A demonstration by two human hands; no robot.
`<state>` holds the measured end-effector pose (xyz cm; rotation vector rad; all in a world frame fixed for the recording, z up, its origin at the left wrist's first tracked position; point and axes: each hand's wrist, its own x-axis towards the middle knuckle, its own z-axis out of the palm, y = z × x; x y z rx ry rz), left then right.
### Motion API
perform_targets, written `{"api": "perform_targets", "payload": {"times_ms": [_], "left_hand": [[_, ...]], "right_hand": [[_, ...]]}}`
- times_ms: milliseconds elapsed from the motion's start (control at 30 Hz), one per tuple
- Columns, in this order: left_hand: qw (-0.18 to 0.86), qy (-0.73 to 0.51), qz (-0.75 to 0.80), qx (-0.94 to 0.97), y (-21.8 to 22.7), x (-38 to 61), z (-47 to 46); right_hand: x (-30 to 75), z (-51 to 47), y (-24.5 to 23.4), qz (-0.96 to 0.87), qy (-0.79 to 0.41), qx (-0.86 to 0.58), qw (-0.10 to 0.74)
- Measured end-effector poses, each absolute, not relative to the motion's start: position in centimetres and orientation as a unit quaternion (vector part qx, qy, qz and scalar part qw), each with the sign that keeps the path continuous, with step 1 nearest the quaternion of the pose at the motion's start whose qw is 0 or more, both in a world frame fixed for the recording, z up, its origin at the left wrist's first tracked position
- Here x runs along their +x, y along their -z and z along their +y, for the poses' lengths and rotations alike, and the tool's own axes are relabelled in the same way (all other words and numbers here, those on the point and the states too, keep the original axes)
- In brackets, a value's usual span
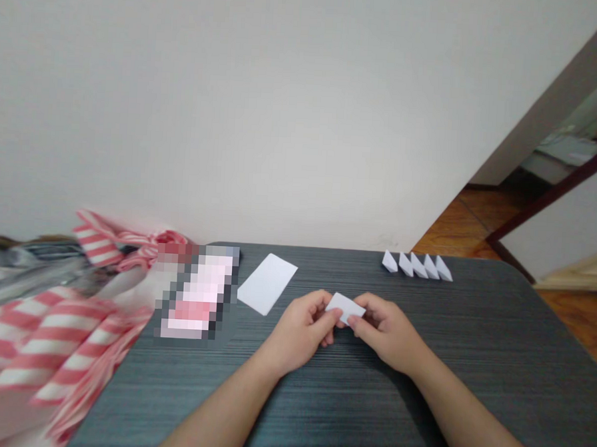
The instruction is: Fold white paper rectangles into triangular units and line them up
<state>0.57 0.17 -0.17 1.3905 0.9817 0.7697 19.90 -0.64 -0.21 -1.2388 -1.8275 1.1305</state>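
Though fingers of the left hand and right hand, pinching it above the dark surface, hide part of its near edge, the small paper looks white, flat and oblong.

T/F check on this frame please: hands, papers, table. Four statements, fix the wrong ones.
1. The left hand and right hand both hold the small white paper. True.
2. Three folded pieces sit on the table. False: there are five.
3. The folded pieces are near the table's far edge, toward the right. True.
4. The flat white paper lies right of the right hand. False: it lies beyond the left hand, to the left.
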Motion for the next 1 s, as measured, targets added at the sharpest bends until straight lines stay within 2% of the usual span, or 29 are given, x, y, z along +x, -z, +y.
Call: {"api": "perform_targets", "payload": {"times_ms": [233, 400, 500, 733, 1000], "left_hand": [[0.62, -0.355, 0.415, 0.564, 0.57, 0.92, 0.27], [0.623, -0.389, 0.425, 0.528, 0.96, 1.06, 0.24], [0.629, -0.374, 0.42, 0.537, 0.81, 0.9, 0.25], [0.683, -0.389, 0.361, 0.502, 0.94, 0.54, 0.39], [0.665, -0.366, 0.399, 0.513, 0.7, 0.69, 0.62]], "right_hand": [[19.88, -0.6, 0.59, -0.682, -0.439, -0.484, 0.329], [20.07, -0.57, 0.24, -0.725, -0.275, -0.502, 0.384], [20.26, -0.53, 0.06, -0.744, -0.228, -0.474, 0.412], [20.59, -0.61, 0.29, -0.788, -0.202, -0.404, 0.419], [20.46, -0.74, 0.43, -0.809, -0.224, -0.385, 0.384]]}}
